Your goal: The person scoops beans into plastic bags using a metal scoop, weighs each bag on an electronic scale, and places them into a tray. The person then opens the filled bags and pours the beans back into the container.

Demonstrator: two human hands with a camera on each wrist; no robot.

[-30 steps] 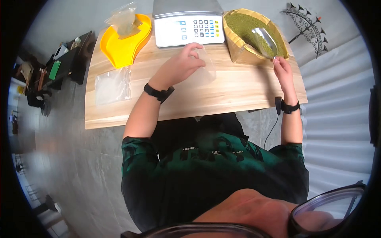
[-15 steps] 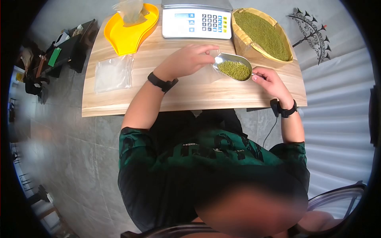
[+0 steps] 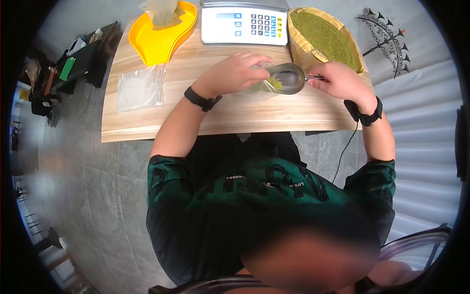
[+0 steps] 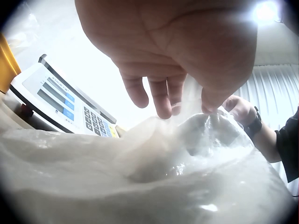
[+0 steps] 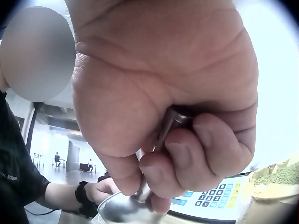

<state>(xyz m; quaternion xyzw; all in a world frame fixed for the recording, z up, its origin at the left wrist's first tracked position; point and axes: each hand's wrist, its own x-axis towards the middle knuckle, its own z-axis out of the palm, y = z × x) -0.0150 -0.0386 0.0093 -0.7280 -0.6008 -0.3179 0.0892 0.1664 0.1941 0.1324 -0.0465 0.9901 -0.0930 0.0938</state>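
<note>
My left hand (image 3: 234, 74) pinches the rim of a clear plastic bag (image 4: 84, 172), which fills the lower part of the left wrist view. In the right wrist view, my right hand (image 5: 163, 93) has its fingers curled round the handle of a metal scoop (image 3: 292, 78). The scoop is tilted, with its front end at the mouth of the bag near the left fingertips. Green mung beans (image 3: 275, 84) show at that front end, while the rest of the scoop's hollow looks bare.
Behind the hands stands a white digital scale (image 3: 235, 29). A brown paper sack (image 3: 302, 46) full of mung beans is at the back right. At the left are a yellow tray (image 3: 156, 46) holding a filled plastic bag (image 3: 162, 13), and flat clear bags (image 3: 141, 89) on the wooden table (image 3: 196, 122).
My right hand has lifted the scoop, loaded with beans, out of the sack and brought it left to the bag. Since then the scoop has tipped and most beans have left it.
</note>
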